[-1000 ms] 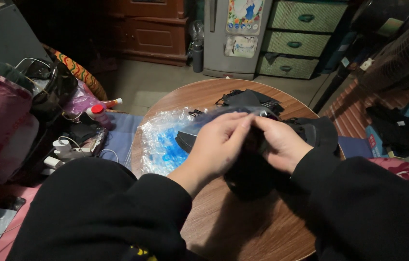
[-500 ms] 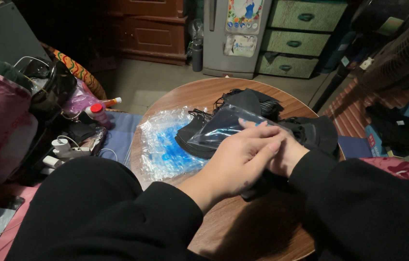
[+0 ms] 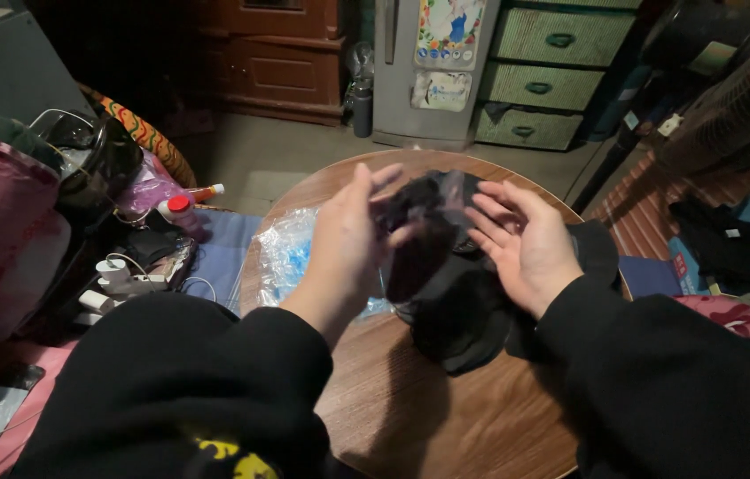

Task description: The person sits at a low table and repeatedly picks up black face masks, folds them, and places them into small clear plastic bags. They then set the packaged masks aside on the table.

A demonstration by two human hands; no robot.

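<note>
Both hands were up over the round wooden desk [image 3: 375, 399], and the grip was loose: the left hand [image 3: 348, 244] and the right hand [image 3: 526, 244] had their fingers spread on each side of a thin clear bag with dark cloth inside [image 3: 424, 235], only lightly touching it. It looked soft, light and floppy, and the plastic looked slippery. It seemed best to pinch it at the top edge, over the black clothes [image 3: 464, 310] on the desk.

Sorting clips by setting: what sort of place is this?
Probably a lived-in room at home: a round wooden table, a small fridge beside green drawers, and a wooden cabinet behind.
</note>
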